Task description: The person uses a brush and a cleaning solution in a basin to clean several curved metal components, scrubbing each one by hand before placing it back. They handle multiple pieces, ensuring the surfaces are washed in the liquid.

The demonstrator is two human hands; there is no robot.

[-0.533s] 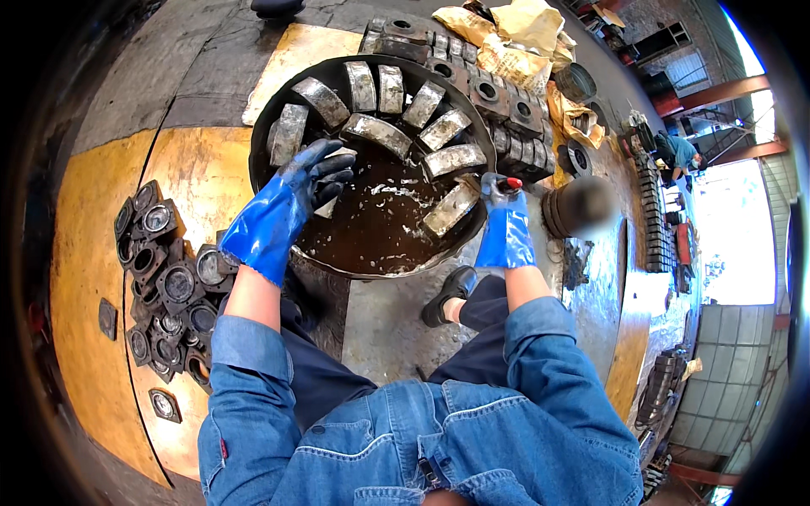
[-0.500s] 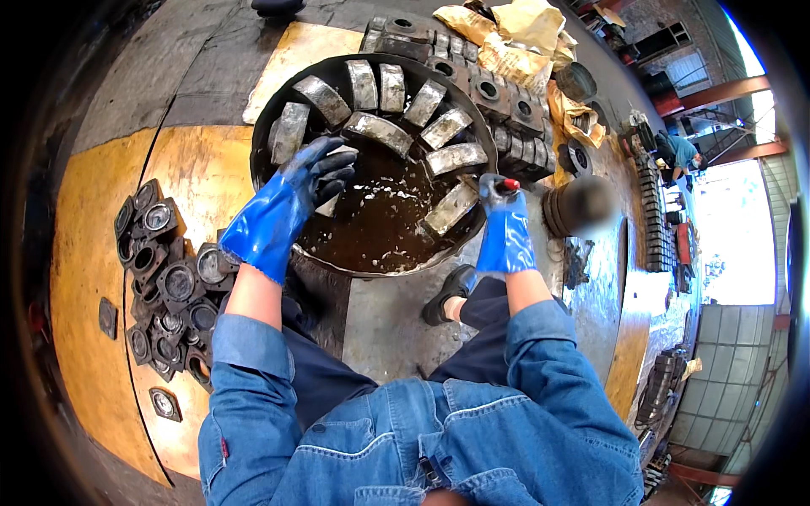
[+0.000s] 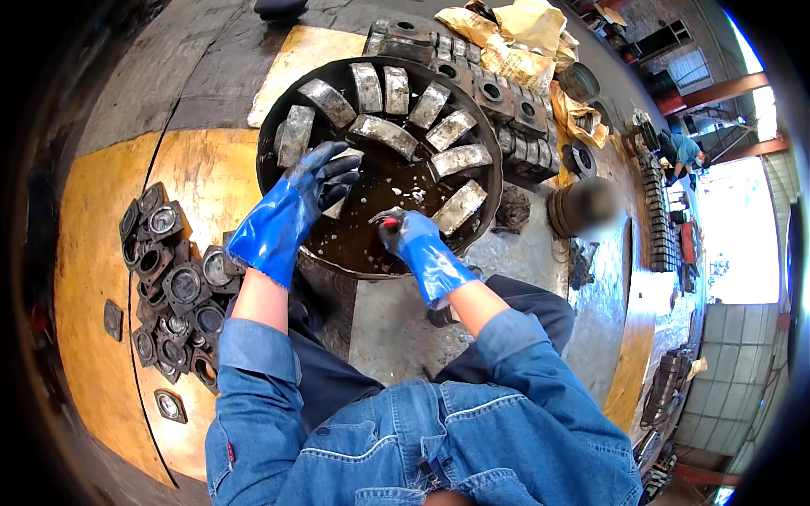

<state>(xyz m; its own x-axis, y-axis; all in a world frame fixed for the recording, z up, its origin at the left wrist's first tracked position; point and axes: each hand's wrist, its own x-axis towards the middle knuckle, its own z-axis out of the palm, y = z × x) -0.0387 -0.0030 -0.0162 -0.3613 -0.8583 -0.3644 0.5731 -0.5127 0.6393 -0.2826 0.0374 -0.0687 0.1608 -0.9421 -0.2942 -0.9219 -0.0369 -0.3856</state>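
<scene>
Before me is a large round dark basin (image 3: 496, 181) with brown, foamy liquid (image 3: 396, 179) in its bottom. Curved silvery metal blocks stand around its inner wall, among them one at the right (image 3: 461, 207). Over the basin's left side, my left hand (image 3: 297, 196), in a blue glove with blackened fingers, is closed around a curved metal block (image 3: 335, 208), mostly hidden behind the fingers. My right hand (image 3: 412, 236), gloved alike, grips a red-handled tool (image 3: 391, 223) above the near part of the liquid. Its working end is too hidden to make out.
A heap of dark square parts with round openings (image 3: 186, 284) lies at the left on yellowish boards. Dark blocks with holes (image 3: 494, 91) are stacked beyond the basin, beside crumpled tan sacks (image 3: 515, 59). Another person (image 3: 685, 152) bends over at the far right.
My right hand has moved left with the red-handled tool, from the basin's right rim to over the liquid near my left hand. My left hand stays almost in place.
</scene>
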